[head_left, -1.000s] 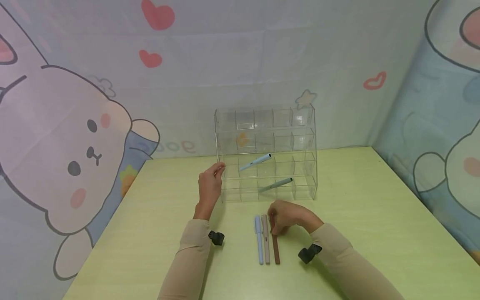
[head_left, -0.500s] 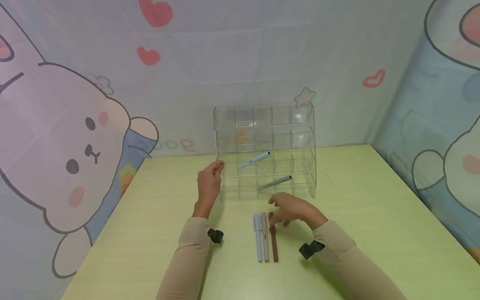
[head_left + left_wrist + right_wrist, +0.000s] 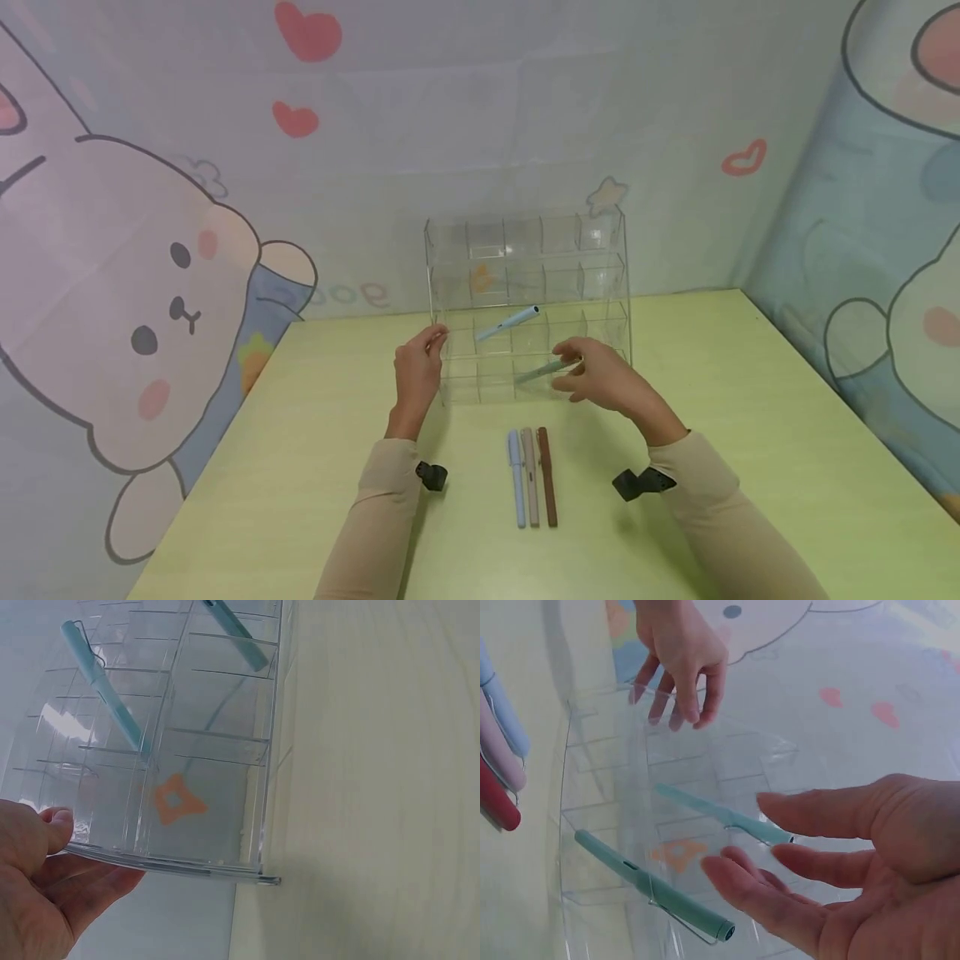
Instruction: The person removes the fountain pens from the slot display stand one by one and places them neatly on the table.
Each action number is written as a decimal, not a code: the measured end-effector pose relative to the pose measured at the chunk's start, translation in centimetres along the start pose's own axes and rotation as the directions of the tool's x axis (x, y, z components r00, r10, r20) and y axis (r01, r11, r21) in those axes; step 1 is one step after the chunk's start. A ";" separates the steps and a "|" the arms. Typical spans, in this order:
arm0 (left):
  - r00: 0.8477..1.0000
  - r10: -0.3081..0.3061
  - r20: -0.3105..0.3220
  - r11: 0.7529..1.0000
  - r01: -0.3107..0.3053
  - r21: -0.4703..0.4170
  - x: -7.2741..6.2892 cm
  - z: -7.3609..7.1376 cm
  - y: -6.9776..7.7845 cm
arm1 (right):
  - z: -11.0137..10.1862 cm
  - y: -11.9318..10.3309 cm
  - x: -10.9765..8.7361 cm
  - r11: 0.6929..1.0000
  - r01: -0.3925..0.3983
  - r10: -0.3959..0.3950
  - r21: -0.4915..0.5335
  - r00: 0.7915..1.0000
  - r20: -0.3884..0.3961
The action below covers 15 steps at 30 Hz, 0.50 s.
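Note:
A clear acrylic rack (image 3: 527,264) with tiered compartments stands at the back of the table. My left hand (image 3: 418,367) pinches its left side panel between thumb and fingers, as the left wrist view (image 3: 45,877) also shows. In the rack lean two pens: a light blue pen (image 3: 510,322) in a second-lowest compartment and a green pen (image 3: 542,371) in the bottom tier. By the green pen's capped end, my right hand (image 3: 603,379) is spread with its fingers apart. In the right wrist view a gap shows between those fingers and the green pen (image 3: 652,889).
Three capped pens lie side by side on the table (image 3: 300,467) in front of the rack: a pale blue pen (image 3: 517,479), a beige pen (image 3: 531,477) and a brown pen (image 3: 548,477). A cartoon-printed cloth (image 3: 480,108) hangs behind and at the sides.
My right hand has let go of the brown pen, leaving it beside the beige one, and has moved up to the green pen in the rack. My left hand keeps its place.

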<state>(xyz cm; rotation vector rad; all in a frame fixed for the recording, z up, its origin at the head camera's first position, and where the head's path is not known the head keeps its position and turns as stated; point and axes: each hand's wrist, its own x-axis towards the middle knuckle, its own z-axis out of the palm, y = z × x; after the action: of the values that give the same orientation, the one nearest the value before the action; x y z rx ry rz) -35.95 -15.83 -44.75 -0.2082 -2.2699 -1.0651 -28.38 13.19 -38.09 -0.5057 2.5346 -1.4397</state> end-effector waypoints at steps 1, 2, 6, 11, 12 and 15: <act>1.000 -0.001 -0.002 1.000 0.001 0.001 0.0 0.0 0.0 | -0.1 0.0 0.1 1.000 0.008 -0.008 0.007 0.999 -0.032; 1.000 -0.004 -0.002 1.000 0.004 0.002 -0.1 0.0 -0.1 | -0.1 0.0 0.3 1.000 0.016 -0.016 0.006 0.998 -0.060; 1.000 -0.012 -0.003 1.000 0.012 -0.009 -0.2 0.0 -0.1 | -0.1 0.2 1.0 0.998 0.059 -0.062 -0.022 0.990 -0.126; 1.000 0.004 -0.005 1.000 -0.004 -0.009 -0.1 0.0 0.0 | -0.1 0.0 2.2 0.988 0.134 -0.146 -0.073 0.968 -0.203; 1.000 0.009 -0.007 1.000 -0.009 -0.006 -0.1 0.0 0.0 | -0.1 -0.1 2.4 0.984 0.151 -0.168 -0.090 0.960 -0.224; 1.000 0.015 -0.010 1.000 -0.015 -0.004 0.0 0.0 0.1 | -0.2 -0.3 3.3 0.971 0.197 -0.227 -0.135 0.935 -0.273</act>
<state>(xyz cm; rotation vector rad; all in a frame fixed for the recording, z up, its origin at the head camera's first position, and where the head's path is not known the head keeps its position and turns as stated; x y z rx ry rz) -35.89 -15.72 -44.73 -0.2208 -2.2534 -1.0611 -31.41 11.93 -37.73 -0.6491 2.8724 -1.5577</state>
